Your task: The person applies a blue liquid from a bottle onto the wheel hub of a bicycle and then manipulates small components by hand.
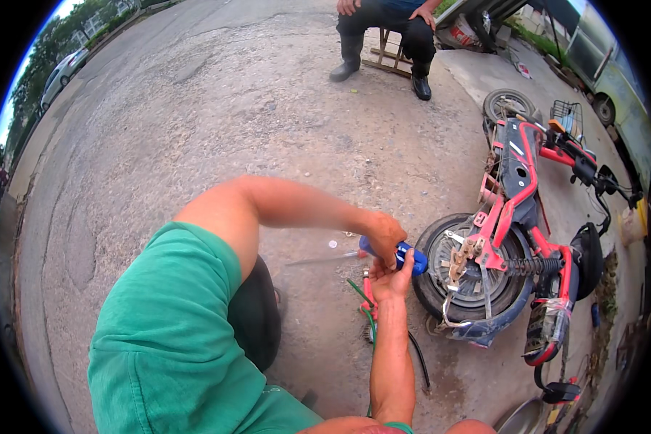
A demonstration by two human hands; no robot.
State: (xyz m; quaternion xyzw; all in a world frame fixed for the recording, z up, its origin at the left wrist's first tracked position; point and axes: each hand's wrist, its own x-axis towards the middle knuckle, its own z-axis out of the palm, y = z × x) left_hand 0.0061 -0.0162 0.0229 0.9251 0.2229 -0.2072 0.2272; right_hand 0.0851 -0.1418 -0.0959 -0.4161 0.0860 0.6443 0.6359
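My left hand (385, 233) and my right hand (392, 281) close together around a blue object (412, 262) with white marks. My fingers cover much of it, and its kind cannot be made out. It is held beside the rear wheel (441, 249) of a red electric scooter (510, 210) lying on its side. On the ground below my hands lies a red-handled tool, seemingly pliers (369, 289). Near my left hand, a thin metal shaft (318, 258) with a reddish end extends leftward, blurred.
A green cord and a black hose (419, 360) lie by my right forearm. Opposite me, a person in dark boots (421, 87) sits on a wooden stool (389, 58). A metal basin (519, 418) is at the lower right, and a yellowish bucket (633, 223) stands beyond the scooter.
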